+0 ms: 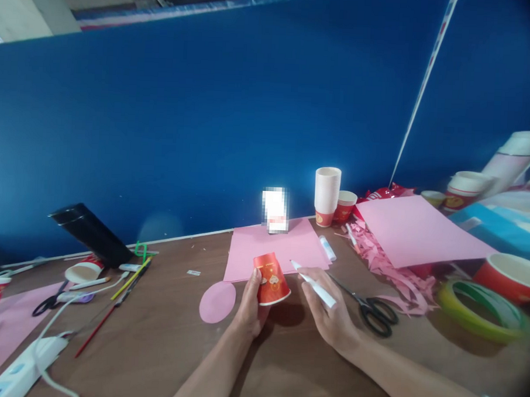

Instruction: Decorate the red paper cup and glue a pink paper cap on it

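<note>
My left hand (252,309) is closed round a red paper cup (272,279) with a printed figure on its side, its white rim facing down. Between the fingers of my right hand (326,309) is a white pen (317,287), its tip pointing up and left beside the cup. A pink paper oval (217,302) lies left of my left hand. Behind both hands are pink sheets (245,250) on the brown table. Black-handled scissors (376,314) rest just right of my right hand.
Right: stacked cups (327,192), a glue stick (327,248), pink paper strips (376,256), green tape (484,310) and a thermos (515,159). Left: a black bottle (92,232), pencils, a white power strip (23,369) and its cable. A blue partition (207,114) stands behind.
</note>
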